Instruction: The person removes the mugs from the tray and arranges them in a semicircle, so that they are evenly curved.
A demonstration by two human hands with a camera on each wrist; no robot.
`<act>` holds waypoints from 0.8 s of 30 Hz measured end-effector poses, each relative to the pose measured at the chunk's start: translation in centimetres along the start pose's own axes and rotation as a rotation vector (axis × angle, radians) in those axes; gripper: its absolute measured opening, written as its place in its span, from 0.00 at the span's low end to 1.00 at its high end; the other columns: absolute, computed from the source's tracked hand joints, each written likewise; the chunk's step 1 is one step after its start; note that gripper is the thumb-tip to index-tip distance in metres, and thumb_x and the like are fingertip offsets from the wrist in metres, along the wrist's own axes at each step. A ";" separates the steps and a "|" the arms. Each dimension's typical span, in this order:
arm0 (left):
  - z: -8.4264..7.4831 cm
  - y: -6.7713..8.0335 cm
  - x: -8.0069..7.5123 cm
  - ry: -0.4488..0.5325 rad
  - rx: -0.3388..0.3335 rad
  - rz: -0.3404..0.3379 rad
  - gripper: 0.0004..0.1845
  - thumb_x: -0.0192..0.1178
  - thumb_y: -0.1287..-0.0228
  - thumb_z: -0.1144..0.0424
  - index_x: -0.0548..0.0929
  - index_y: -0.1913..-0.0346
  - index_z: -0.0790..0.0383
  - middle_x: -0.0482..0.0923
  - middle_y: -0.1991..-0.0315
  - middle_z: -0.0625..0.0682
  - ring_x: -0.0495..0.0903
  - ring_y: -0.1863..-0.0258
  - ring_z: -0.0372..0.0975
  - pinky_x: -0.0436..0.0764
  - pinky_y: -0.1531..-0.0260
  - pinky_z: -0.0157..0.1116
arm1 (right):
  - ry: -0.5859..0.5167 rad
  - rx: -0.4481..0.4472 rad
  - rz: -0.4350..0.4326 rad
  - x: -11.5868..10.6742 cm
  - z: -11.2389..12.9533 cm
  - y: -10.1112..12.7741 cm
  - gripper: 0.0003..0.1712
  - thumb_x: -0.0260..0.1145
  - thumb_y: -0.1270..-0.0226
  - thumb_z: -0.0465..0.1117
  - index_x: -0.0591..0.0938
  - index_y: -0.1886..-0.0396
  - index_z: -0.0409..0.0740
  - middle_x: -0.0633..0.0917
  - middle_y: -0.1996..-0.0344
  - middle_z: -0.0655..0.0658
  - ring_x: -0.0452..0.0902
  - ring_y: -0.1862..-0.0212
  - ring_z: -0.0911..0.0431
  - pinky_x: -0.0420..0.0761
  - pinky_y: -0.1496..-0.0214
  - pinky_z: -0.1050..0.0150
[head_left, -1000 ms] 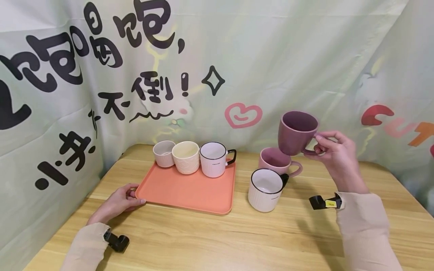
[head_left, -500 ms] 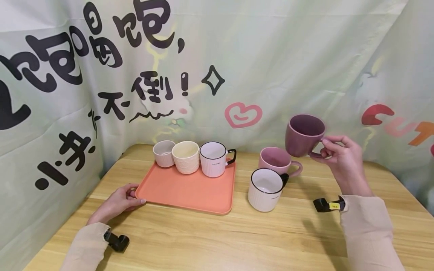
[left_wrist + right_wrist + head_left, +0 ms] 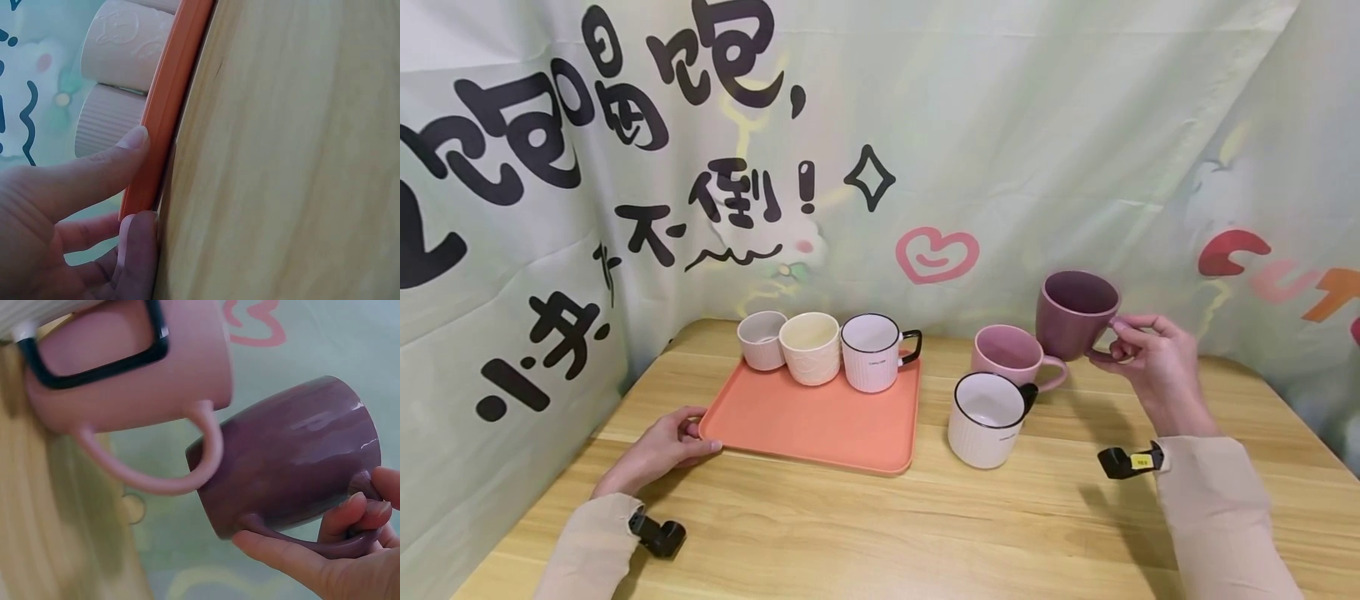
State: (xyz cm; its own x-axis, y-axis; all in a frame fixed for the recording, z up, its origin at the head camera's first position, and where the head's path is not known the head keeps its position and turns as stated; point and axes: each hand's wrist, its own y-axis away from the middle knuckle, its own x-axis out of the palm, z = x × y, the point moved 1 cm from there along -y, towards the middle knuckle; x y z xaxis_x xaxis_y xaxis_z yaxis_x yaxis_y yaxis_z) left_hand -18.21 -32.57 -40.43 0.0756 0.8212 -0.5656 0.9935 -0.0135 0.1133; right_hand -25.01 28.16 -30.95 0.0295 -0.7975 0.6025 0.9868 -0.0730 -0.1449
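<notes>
Fingers [image 3: 350,509] of the right hand [image 3: 1157,367] are curled through the handle of the dark purple mug [image 3: 1075,312], clamped on it. Mug is in the air, right of frame centre, just beside the pink mug [image 3: 1009,354].

Change: the purple mug is lower than a second ago and has drifted right; looks like it's being brought down toward the desk [image 3: 865,517] right of the pink mug.

Left hand [image 3: 658,450] hasn't moved: thumb and fingers pinch the near-left corner of the orange tray [image 3: 820,425], lower left. Three mugs stay along the tray's far edge. White ribbed mug [image 3: 987,421] sits in front of the pink one.

Hidden: mug's base in the head view; wrist view crops its rim. Can't tell the gap to the desk.
</notes>
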 end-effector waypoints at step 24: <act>-0.1 0.0 -0.1 -0.007 0.009 0.011 0.40 0.71 0.37 0.67 0.60 0.33 0.86 0.75 0.60 0.58 0.74 0.64 0.42 0.78 0.67 0.30 | 0.362 0.203 0.101 -4.2 -2.8 -0.9 0.11 0.55 0.23 0.27 0.78 0.64 0.43 0.74 0.77 0.47 0.71 0.74 0.55 0.85 0.59 0.50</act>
State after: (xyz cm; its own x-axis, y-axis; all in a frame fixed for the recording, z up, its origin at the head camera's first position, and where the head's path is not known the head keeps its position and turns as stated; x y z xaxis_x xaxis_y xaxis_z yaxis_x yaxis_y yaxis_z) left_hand -18.21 -32.61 -40.30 0.0871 0.8168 -0.5704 0.9933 -0.0277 0.1121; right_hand -26.49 29.91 -35.49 0.1058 -0.9559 0.2738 0.9942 0.1073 -0.0096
